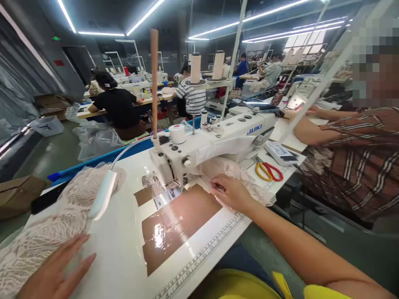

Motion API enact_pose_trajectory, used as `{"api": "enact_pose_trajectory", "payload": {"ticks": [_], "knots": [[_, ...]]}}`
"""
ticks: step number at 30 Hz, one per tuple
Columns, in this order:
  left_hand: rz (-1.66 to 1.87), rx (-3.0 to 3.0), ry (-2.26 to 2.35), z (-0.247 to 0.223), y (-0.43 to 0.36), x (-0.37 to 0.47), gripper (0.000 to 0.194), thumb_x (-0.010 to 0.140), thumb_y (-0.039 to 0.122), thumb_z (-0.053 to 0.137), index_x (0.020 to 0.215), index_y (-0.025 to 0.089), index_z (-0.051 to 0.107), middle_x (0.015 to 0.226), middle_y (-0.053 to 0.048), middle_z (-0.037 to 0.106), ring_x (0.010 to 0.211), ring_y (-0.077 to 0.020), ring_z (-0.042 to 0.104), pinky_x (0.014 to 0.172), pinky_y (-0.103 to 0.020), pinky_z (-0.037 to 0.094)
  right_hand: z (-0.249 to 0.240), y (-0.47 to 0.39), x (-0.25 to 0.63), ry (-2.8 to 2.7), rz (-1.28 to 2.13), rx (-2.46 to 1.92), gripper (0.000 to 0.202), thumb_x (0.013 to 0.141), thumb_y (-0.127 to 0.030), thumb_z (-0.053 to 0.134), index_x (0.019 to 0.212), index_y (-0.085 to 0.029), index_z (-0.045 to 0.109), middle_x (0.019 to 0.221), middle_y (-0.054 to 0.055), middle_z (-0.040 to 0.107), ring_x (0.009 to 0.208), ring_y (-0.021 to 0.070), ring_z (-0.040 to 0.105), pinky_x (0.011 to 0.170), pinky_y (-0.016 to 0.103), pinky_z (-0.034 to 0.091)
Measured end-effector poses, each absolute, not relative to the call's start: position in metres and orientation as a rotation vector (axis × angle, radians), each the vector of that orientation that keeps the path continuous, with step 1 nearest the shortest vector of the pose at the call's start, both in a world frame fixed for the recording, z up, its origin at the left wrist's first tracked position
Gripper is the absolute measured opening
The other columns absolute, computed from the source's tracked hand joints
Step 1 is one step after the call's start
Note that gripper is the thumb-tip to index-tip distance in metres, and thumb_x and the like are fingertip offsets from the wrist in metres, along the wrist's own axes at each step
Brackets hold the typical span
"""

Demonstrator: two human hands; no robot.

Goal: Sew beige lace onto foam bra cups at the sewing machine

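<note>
A white sewing machine stands on the white table, with brown film patches in front of its needle area. My right hand is right of the needle, fingers curled at the beige lace fabric under the machine arm; its fingertips are partly hidden. My left hand lies at the lower left with its fingers apart, at the edge of a pile of cream lace fabric, holding nothing. A lamp on a bent neck hangs over the table between the pile and the machine.
Scissors with yellow and red handles lie right of the lace, near a white control box. A dark phone-like object is at the left edge. A person in a striped shirt sits close on the right; other people work behind.
</note>
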State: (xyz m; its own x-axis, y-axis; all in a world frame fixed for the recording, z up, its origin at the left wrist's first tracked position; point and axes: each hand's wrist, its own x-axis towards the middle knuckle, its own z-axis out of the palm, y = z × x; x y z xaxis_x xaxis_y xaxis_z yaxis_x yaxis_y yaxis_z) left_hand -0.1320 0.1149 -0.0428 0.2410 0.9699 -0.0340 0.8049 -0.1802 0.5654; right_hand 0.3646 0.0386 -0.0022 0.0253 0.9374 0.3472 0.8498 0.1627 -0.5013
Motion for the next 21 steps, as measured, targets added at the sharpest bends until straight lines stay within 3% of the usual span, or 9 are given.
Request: {"api": "enact_pose_trajectory", "payload": {"ticks": [3, 6, 10, 14, 17, 21], "knots": [[0.361, 2.06, 1.571, -0.03, 0.1, -0.064, 0.047, 0.069, 0.052, 0.067, 0.112, 0.034, 0.067, 0.13, 0.0, 0.059, 0.126, -0.0352, 0.047, 0.085, -0.044, 0.056, -0.006, 0.036, 0.396, -1.639, 0.094, -1.914, 0.036, 0.08, -0.027, 0.06, 0.113, -0.013, 0.057, 0.111, 0.014, 0.062, 0.094, 0.0253, 0.059, 0.075, 0.032, 0.042], [0.343, 2.125, 1.289, -0.014, 0.089, 0.015, 0.043, 0.072, 0.048, 0.066, 0.113, 0.034, 0.067, 0.127, -0.002, 0.062, 0.12, -0.0312, 0.054, 0.099, -0.039, 0.048, -0.012, 0.04, 0.404, -1.607, 0.202, -1.943, 0.027, 0.081, -0.025, 0.057, 0.105, -0.013, 0.061, 0.098, 0.012, 0.067, 0.084, 0.0239, 0.061, 0.068, 0.03, 0.04], [0.259, 2.112, 0.964, -0.002, 0.078, 0.105, 0.039, 0.074, 0.043, 0.067, 0.112, 0.032, 0.068, 0.125, -0.004, 0.063, 0.118, -0.0301, 0.056, 0.101, -0.037, 0.046, -0.016, 0.038, 0.407, -1.581, 0.218, -1.854, 0.01, 0.083, -0.024, 0.055, 0.08, -0.016, 0.061, 0.077, 0.005, 0.064, 0.072, 0.0175, 0.058, 0.062, 0.025, 0.038], [0.428, 1.946, 0.95, -0.004, 0.08, 0.177, 0.056, 0.076, 0.046, 0.066, 0.128, 0.028, 0.056, 0.14, -0.007, 0.05, 0.127, -0.032, 0.047, 0.106, -0.045, 0.039, -0.019, 0.028, 0.417, -1.534, 0.172, -1.612, 0.008, 0.082, -0.025, 0.057, 0.084, -0.017, 0.06, 0.081, 0.003, 0.063, 0.074, 0.0148, 0.057, 0.068, 0.024, 0.042], [0.602, 1.681, 1.019, -0.008, 0.093, 0.229, 0.064, 0.077, 0.048, 0.064, 0.135, 0.026, 0.048, 0.142, -0.008, 0.047, 0.131, -0.0285, 0.043, 0.109, -0.043, 0.035, -0.026, 0.019, 0.422, -1.543, 0.178, -1.306, 0.01, 0.082, -0.027, 0.056, 0.085, -0.018, 0.059, 0.078, 0.003, 0.063, 0.071, 0.0147, 0.057, 0.067, 0.025, 0.044], [0.704, 1.327, 1.024, -0.013, 0.113, 0.279, 0.061, 0.064, 0.049, 0.076, 0.117, 0.021, 0.061, 0.124, -0.009, 0.062, 0.114, -0.0255, 0.058, 0.093, -0.032, 0.049, -0.039, 0.011, 0.424, -1.653, 0.318, -1.143, 0.012, 0.08, -0.031, 0.057, 0.085, -0.019, 0.058, 0.076, 0.003, 0.063, 0.071, 0.0147, 0.058, 0.068, 0.025, 0.046]]}}
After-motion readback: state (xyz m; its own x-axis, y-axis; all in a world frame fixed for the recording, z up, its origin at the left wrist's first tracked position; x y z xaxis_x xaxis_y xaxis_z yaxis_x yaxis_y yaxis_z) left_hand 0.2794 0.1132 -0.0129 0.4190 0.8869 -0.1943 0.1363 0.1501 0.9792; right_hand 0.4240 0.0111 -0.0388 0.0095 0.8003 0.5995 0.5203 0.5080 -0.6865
